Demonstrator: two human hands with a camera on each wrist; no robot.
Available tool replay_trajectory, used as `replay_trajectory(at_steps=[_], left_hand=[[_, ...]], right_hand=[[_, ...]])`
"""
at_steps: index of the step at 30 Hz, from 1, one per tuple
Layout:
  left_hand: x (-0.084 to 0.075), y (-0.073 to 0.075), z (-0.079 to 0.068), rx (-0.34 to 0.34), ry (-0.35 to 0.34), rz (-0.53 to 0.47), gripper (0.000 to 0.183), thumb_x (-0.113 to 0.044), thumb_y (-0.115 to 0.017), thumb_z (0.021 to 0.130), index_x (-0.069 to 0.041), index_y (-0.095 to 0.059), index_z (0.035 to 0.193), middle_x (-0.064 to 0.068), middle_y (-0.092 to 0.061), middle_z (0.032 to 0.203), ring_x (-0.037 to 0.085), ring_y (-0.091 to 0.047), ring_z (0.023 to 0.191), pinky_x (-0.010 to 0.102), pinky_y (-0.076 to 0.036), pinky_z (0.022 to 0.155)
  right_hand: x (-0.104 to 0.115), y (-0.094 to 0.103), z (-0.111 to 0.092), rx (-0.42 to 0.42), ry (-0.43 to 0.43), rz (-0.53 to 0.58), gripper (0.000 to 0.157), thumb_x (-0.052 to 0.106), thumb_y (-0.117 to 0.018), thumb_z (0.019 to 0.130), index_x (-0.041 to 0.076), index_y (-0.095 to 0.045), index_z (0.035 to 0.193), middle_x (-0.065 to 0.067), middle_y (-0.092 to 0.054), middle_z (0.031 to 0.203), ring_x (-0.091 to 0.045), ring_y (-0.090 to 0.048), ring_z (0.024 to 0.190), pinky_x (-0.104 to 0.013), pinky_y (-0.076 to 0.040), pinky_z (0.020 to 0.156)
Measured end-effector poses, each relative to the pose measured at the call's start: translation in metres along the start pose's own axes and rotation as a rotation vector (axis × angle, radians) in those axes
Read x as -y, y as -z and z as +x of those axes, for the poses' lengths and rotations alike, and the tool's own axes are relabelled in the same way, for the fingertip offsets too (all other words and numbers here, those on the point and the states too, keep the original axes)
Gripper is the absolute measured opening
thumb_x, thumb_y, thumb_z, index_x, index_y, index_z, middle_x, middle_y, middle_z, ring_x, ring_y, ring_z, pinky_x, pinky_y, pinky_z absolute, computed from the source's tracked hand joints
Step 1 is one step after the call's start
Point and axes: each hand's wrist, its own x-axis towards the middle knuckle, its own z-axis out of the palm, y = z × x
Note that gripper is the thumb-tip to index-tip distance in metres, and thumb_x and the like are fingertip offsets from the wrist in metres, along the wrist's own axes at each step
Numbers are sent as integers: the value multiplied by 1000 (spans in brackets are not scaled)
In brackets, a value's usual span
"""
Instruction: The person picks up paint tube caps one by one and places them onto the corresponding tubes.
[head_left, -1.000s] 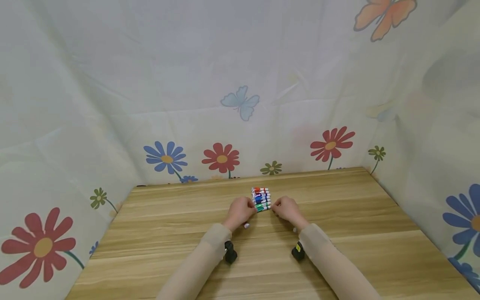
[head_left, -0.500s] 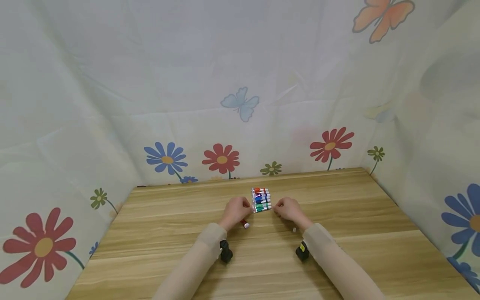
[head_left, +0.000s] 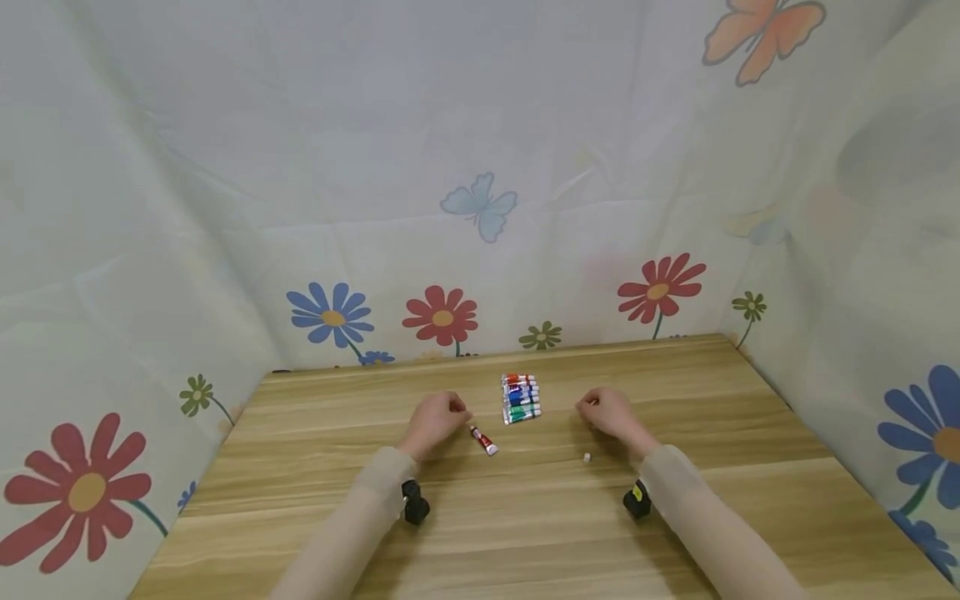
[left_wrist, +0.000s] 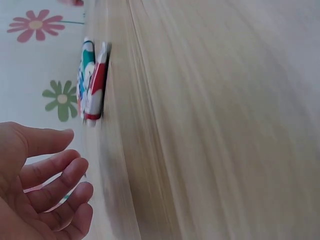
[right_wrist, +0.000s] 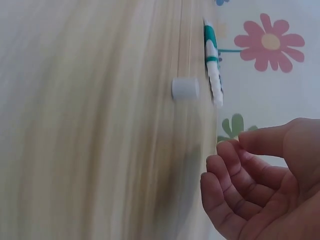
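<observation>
A row of several small paint tubes, orange through blue to green, lies side by side with white caps pointing right. Closer to the person, a red paint tube rests at a slant, its nozzle bare in the left wrist view. A loose white cap sits on the table to the right, large in the right wrist view. My left hand is left of the red tube, fingers loosely bent and holding nothing. Beyond the row's right side hovers my right hand, thumb near the index finger, with nothing visible between them.
The wood-grain table ends at the back against a white cloth printed with flowers and butterflies. More cloth rises on both sides. A small black camera is strapped at each wrist.
Both hands have let go of the green tube at the row's near end and moved apart, left hand leftward, right hand rightward. The red tube and white cap now show fully.
</observation>
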Motion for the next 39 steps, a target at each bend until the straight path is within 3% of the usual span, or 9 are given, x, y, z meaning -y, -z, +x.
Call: replay_trajectory(at_steps=[9,14,18,25,32,39], left_hand=[[6,8,-6,37,-71,-5,9,-12,-76,90,-3,-73,91,3,-67,82,18,-58,76,38,-50,74],[7,6,-8,112,-107,-5,12,-13,-75,90,-4,-72,99,3,-67,90,18,-59,83,39,-51,78],[7,4,-9,171,-93,-6,15,-17,-75,91,-8,-72,102,1,-67,96,18,-59,88,39,-51,82],[4,3,-9,236,-135,-15,19,-15,-76,90,-6,-73,106,7,-68,102,19,-58,87,39,-50,81],[5,1,-7,330,-164,-32,21,-18,-76,91,-5,-73,107,4,-65,98,18,-55,83,33,-47,74],[6,-1,-4,349,-215,-8,12,-17,-78,90,-10,-73,99,-1,-62,87,16,-54,80,32,-46,73]], right_hand=[[-8,13,-10,25,41,-29,21,12,-62,98,-8,-70,100,-8,-67,82,-18,-58,72,-32,-49,66],[-9,16,-17,59,68,-45,19,11,-62,97,-6,-71,99,-6,-65,80,-17,-55,70,-32,-47,63],[-11,15,-23,89,68,-79,18,13,-63,96,-2,-71,101,-3,-65,83,-15,-55,72,-33,-47,65],[-11,14,-30,121,123,-91,15,12,-64,96,0,-72,101,-4,-67,89,-15,-56,77,-35,-48,71],[-6,13,-37,171,159,-63,14,13,-66,96,1,-72,100,-1,-67,88,-13,-58,78,-34,-50,72],[-6,13,-43,224,205,-62,18,13,-74,89,0,-70,101,0,-65,85,-12,-56,76,-32,-49,69]])
